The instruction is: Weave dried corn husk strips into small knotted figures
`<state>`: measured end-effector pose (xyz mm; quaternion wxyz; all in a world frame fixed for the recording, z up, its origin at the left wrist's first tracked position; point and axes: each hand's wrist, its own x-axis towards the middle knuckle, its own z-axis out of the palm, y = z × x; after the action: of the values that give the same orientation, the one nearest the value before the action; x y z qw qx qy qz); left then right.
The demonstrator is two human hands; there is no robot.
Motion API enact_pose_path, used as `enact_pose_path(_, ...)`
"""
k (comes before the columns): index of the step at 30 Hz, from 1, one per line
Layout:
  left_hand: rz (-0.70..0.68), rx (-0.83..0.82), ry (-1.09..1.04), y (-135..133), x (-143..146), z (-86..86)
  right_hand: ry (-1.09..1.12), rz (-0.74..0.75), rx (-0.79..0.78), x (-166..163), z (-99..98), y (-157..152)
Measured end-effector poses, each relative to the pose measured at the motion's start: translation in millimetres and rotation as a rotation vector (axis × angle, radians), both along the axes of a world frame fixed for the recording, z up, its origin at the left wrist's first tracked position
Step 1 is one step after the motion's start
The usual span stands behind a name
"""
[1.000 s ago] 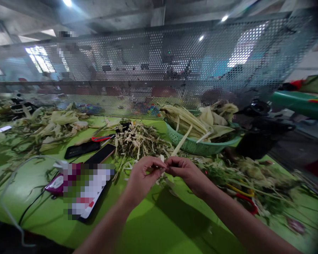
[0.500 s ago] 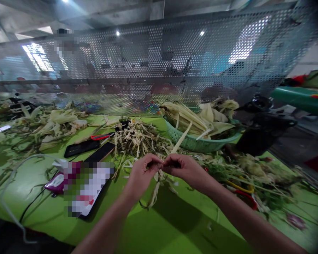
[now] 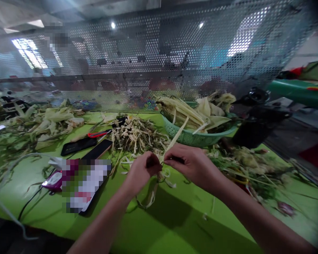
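- The left hand (image 3: 143, 171) is curled, thumb and fingers drawn close together at the top of some thin pale strands (image 3: 150, 199), which it appears to pinch.
- The right hand (image 3: 192, 160) faces it just across a small gap, its thumb and forefinger narrowed to nearly meeting; whether a strand lies between those tips I cannot tell.
- The strands sit below and between the hands, hanging down in a loose loop over the green table (image 3: 201, 234).
- A longer pale strip (image 3: 178, 134) slants from the basket's front down to beside the right fingertips.
- Beyond the hands is a heap of short, tangled dry pieces (image 3: 137, 135).
- To its right, a green basket (image 3: 196, 137) holds large dry husk-like leaves (image 3: 187, 113).
- Left of the left hand lie a phone with a lit, partly blurred screen (image 3: 91, 187), a purple packet (image 3: 53, 180) and two dark slabs (image 3: 78, 145), with a red-edged tool (image 3: 98, 134) just behind.
- Farther left spreads a pile of pale leaves (image 3: 54, 120).
- Right of the right hand lies a mass of green and brown stalks (image 3: 254, 169).
- A perforated metal screen (image 3: 137, 60) stands along the back.
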<state>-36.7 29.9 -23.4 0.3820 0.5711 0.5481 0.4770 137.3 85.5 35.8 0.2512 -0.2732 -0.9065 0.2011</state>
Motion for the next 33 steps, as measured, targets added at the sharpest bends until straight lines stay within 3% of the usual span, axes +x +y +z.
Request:
enact_pose_path(6, -0.097, -0.057, -0.058, 0.5, 3.9, -4.7, 0.060, -0.008, 0.026, -4.2, -8.2, -1.5)
enact_pose_path(11, -0.167, -0.116, -0.247, 0.7, 3.0, -0.5, 0.176, -0.048, -0.039, -8.5, -16.8, 1.0)
enact_pose_path(15, -0.128, -0.127, -0.356, 2.6, -3.1, 1.1, 0.290, 0.008, -0.139, -5.5, -14.8, 7.6)
enact_pose_path(19, -0.127, -0.101, -0.399, 3.3, -7.3, 1.1, 0.206, 0.092, -0.068, -0.6, -10.2, 10.8)
enact_pose_path(26, -0.157, -0.100, -0.451, 1.8, -5.2, 5.9, 0.142, 0.061, -0.029, -2.8, -13.7, 8.2)
enact_pose_path(33, -0.019, -0.123, -0.420, 2.5, -1.4, 6.5, 0.129, 0.071, -0.037, -6.4, -9.6, 2.6)
